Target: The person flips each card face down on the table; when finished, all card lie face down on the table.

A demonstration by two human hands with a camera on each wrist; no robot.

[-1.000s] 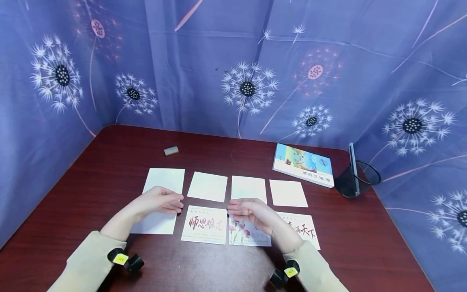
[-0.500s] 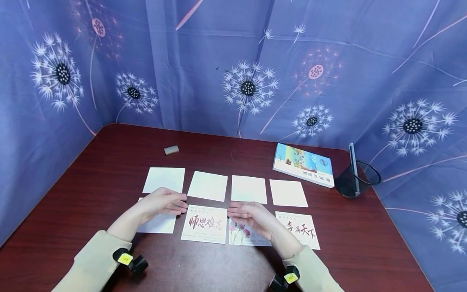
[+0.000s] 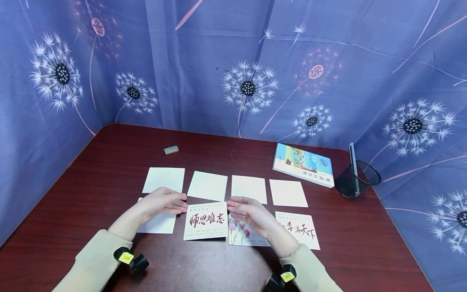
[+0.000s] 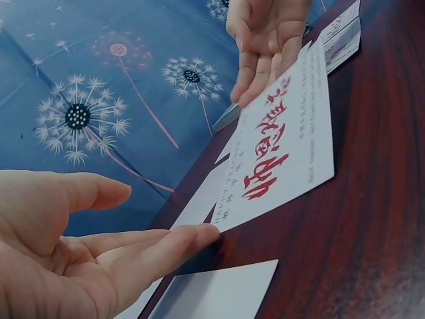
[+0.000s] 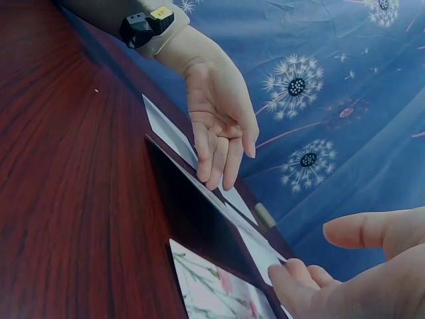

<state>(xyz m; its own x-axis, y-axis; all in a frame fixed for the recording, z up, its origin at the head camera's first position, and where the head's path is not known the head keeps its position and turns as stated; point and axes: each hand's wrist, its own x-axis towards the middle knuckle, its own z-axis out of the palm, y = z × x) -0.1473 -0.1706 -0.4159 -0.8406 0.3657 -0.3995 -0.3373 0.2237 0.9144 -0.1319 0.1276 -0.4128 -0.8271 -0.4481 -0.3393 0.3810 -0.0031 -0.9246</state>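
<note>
A white greeting card (image 3: 205,227) with red brush-style characters is raised off the table between my two hands, its right side higher in the head view. My left hand (image 3: 164,201) touches its left edge with straight fingertips; the left wrist view shows the left thumb (image 4: 106,191) standing away from the card. Against the opposite edge are the fingers of my right hand (image 3: 253,215), also extended, thumb apart in the right wrist view. Under the right hand lies a card with pink flowers (image 3: 238,235), partly hidden. A blank white card (image 3: 160,224) lies below the left hand.
Behind the hands runs a row of several blank white cards (image 3: 208,185). Another red-lettered card (image 3: 300,229) lies at the right. Farther back are a small grey block (image 3: 171,150), a book (image 3: 303,164) and a black mesh pen holder (image 3: 346,182).
The red-lettered card lay flat and is now lifted and tilted. My left hand came slightly right to its edge; my right hand rose a little with the card.
</note>
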